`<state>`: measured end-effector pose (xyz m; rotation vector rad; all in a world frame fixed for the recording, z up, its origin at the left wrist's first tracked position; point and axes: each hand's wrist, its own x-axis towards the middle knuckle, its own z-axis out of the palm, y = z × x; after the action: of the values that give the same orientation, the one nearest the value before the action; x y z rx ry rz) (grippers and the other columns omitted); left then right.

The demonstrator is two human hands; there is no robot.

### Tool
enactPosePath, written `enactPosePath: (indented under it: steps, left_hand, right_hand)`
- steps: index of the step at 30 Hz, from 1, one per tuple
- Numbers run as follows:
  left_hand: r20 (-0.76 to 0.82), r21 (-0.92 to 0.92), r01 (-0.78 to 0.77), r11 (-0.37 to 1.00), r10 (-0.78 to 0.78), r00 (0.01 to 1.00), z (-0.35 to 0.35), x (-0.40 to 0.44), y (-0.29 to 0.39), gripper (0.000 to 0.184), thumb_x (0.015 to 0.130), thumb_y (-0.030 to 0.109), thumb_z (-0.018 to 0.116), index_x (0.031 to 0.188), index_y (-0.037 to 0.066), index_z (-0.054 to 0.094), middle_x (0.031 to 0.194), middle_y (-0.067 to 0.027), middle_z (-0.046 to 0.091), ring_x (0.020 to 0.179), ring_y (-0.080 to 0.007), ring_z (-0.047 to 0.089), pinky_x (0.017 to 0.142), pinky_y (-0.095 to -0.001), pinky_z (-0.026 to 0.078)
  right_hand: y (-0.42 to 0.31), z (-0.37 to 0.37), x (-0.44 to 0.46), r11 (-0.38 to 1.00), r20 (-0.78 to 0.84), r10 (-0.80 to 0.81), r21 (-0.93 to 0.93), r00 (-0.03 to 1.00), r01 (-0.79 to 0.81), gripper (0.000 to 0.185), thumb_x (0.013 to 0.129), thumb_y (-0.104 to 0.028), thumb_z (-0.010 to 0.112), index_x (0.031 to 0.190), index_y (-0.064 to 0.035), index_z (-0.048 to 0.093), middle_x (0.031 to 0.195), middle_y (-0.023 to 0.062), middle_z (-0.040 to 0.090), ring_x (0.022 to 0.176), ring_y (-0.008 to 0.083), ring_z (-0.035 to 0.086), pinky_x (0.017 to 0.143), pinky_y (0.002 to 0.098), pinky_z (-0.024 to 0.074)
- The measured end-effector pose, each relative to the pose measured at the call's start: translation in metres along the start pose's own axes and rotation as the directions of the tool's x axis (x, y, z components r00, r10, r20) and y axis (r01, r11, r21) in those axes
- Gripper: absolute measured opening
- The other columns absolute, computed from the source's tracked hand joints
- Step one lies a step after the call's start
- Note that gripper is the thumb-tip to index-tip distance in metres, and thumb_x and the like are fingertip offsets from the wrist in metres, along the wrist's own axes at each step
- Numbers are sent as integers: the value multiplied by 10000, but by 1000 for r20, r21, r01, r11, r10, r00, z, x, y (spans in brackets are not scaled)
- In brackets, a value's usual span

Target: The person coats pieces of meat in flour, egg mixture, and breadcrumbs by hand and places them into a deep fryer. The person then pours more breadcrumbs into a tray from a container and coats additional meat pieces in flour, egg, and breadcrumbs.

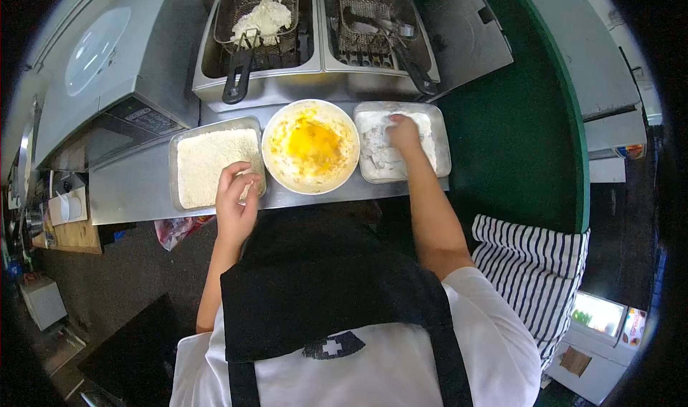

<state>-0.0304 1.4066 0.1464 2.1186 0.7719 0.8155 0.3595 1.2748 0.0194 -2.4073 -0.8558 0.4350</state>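
My left hand (239, 195) hovers over the right front corner of a metal tray of pale crumbs (208, 167). Its fingers are loosely bent and apart, with nothing seen in them. My right hand (405, 133) is over a second metal tray (443, 156) of white flour (378, 165), fingers drawn together and downward at the flour. Whitish, flour-coated lumps lie by its fingertips; what it grips is too small and hidden to name. Between the trays stands a white bowl (269, 152) with yellow beaten egg (309, 145) in it.
Behind is a two-basin fryer (258, 86). A battered, pale mass (266, 18) sits in its left basket; tongs (387, 26) lie in the right one. A microwave (136, 70) stands left, a green partition (523, 120) right. A striped cloth (530, 264) hangs there.
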Motion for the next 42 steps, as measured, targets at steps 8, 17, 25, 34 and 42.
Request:
enactPosePath:
  steps: [8,17,25,34,42]
  left_hand:
    - [-18,21,-7,1000,7,1000,4,-7,3,101,825,-15,610,915,0,652,1109,-156,572,1061,-310,577,899,-367,456]
    - [-37,46,-21,999,23,999,0,-9,3,112,818,-21,605,915,5,654,1109,-154,570,1057,-310,576,893,-365,459]
    - [-30,22,-26,999,27,999,-5,-8,3,114,821,-18,599,914,10,658,1115,-154,565,1041,-308,582,889,-363,463]
    - [-24,7,-29,1000,30,999,-11,-6,-7,111,828,-15,590,916,2,655,1105,-153,570,1052,-295,574,903,-356,453]
    - [1,-29,-23,999,23,1000,-14,-4,-17,120,824,-19,589,924,-1,653,1101,-153,572,1047,-294,583,902,-350,458]
  right_hand:
    - [-16,-3,-5,971,110,-171,187,979,148,325,715,-35,664,1034,-71,716,1037,166,694,963,285,666,886,354,506]
    - [28,-50,-36,875,-173,-17,-480,985,-69,533,662,-279,782,1110,-25,646,1025,203,681,930,369,652,870,447,506]
    - [41,-42,-27,805,29,268,543,963,-240,378,728,-178,733,1045,16,661,909,114,698,799,209,646,733,345,499]
    - [-32,-104,-67,864,-181,51,501,982,47,302,808,-58,639,1105,-5,642,876,51,663,724,93,595,614,259,475]
    - [-18,-124,-80,731,-86,235,672,968,-118,283,844,-46,593,1122,2,617,959,60,675,793,122,620,650,267,497]
